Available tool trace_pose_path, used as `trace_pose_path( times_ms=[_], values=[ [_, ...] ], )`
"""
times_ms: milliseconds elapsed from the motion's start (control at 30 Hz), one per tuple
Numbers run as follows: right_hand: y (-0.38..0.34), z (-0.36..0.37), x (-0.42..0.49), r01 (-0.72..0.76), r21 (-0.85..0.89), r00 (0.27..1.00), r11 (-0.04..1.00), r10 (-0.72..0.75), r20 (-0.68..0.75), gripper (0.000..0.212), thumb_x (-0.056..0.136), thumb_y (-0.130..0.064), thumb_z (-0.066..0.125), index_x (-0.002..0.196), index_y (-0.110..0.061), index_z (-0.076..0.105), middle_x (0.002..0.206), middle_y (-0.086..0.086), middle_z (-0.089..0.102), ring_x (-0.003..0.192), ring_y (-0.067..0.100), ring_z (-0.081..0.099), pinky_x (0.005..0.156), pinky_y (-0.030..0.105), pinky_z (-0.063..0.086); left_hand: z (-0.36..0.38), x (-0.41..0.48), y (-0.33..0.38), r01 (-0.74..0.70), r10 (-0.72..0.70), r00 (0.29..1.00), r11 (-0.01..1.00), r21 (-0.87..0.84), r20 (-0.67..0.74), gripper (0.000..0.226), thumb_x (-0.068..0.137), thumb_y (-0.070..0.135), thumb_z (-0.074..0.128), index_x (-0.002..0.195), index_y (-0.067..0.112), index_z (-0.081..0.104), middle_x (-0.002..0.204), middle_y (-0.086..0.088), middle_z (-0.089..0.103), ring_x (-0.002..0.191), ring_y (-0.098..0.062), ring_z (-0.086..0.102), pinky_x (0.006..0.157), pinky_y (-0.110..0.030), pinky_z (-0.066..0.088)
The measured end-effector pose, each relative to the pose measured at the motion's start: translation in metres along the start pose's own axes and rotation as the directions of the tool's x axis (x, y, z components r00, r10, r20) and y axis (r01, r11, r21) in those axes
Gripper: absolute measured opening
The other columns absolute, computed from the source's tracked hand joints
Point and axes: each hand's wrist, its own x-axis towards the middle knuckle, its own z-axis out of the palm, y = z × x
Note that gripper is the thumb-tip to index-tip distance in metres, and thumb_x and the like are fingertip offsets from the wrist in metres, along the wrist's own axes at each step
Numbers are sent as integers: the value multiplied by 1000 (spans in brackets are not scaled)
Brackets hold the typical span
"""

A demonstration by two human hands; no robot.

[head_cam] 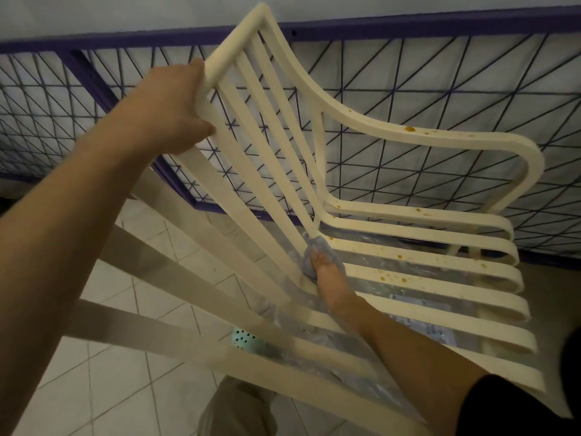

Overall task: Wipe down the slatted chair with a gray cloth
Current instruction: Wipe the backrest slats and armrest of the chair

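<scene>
On the head camera, my left hand grips the upper edge of the slatted chair, fingers curled round the frame, holding it tilted. My right hand clutches the gray cloth, bunched and pressed where a back slat meets the seat. The back slats look clean. Orange-brown spots dot the armrest and seat slats, so I judge most of the wiping is left.

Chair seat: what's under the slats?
Through the gaps in the chair seat: crinkled clear plastic sheeting, a teal perforated object and tiled floor. The slats and the right hand gripping the gray cloth cover the rest.
</scene>
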Motion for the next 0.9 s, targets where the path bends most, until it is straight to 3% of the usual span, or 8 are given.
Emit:
trace_pose_path(
  times_ms=[67,133,300,433,567,633,733,900],
  values=[
    [2,-2,-2,-163,-18,987,987,162,-6,47,83,-54,61,105,-12,65,99,12,63,90,26,58,88,39,43,1,-1,-1,-11,11,1000,1000,27,-7,65,85,15,69,140,8,36,124,-23,51,105,-40,55,85,-48,47],
    [8,-5,-6,-246,64,967,967,241,86,46,85,-59,57,83,-13,57,82,12,57,78,21,54,76,31,43,3,-1,-1,-32,34,999,998,61,-24,65,85,15,69,140,6,35,126,-23,49,108,-41,53,88,-50,47],
    [23,-10,-14,-274,101,961,956,270,56,51,87,-58,57,106,-11,62,110,11,64,106,24,60,95,35,48,19,-11,18,-57,101,984,961,272,-149,62,83,20,67,137,6,40,142,-24,35,122,-45,42,98,-58,39],
    [12,-27,-18,-285,23,957,958,284,56,53,89,-53,57,118,-9,59,122,10,60,108,24,58,89,32,44,42,-18,45,-155,180,969,976,151,-168,55,85,26,62,136,12,47,149,-14,33,138,-34,31,115,-57,14],
    [12,-44,-18,-304,-49,950,952,306,55,51,94,-44,53,129,-6,50,131,14,51,119,28,52,90,32,40,82,-30,83,-225,222,974,967,-120,-32,45,89,21,58,133,15,52,138,-6,51,124,-27,49,107,-47,34],
    [14,-43,-25,-317,61,948,946,314,55,49,99,-29,48,140,-2,41,147,15,38,133,30,39,104,35,34,108,-41,100,-186,202,978,958,-220,54,41,90,19,58,131,16,55,131,-4,57,118,-25,54,101,-42,41],
    [37,-45,-38,-67,-62,993,996,73,97,52,98,-4,39,149,-5,27,160,11,13,146,30,16,116,44,18,157,-54,124,-102,170,972,925,-367,159,33,88,17,60,121,18,63,114,-2,68,104,-23,62,92,-42,50],
    [58,-72,-50,64,-229,992,971,-36,125,51,100,-5,35,150,-7,26,160,9,16,146,27,18,117,40,18,217,-77,159,63,132,944,829,-556,303,25,88,9,57,109,15,68,101,-6,70,91,-21,64,85,-37,54]
  ],
)
